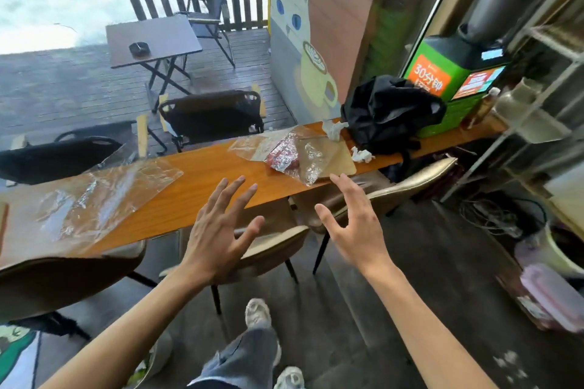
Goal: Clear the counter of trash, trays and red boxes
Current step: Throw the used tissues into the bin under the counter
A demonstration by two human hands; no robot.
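1. The counter [202, 180] is a long, narrow wooden board with a smooth orange-brown surface. Its long axis runs from the lower left up to the right, toward a green box [442, 82].
2. A flat tan tray [335, 155] lies on the right part of the counter, with rounded corners and a matte surface. Its longer side seems to follow the counter's length, and its near edge is at the counter's front edge.
3. On the tray lies a crumpled clear plastic wrap [297, 155], shiny, with something red inside it. What the red thing is, I cannot tell.
4. Two crumpled white tissues lie near the tray: one tissue [333, 129] at its far corner, the other tissue [361, 155] just beside its right edge.
5. A large clear plastic sheet [104, 196] lies flat on the left part of the counter, wrinkled and glossy.
6. A black bag [392, 114] of soft fabric sits at the right end, in front of the green box.
7. The left hand [221, 230] is spread wide, fingers apart, and holds nothing. It hangs above the front edge of the counter.
8. The right hand [354, 224] is also wide open and empty. Its fingertips are just beside the near edge of the tray; whether they touch it, I cannot tell.
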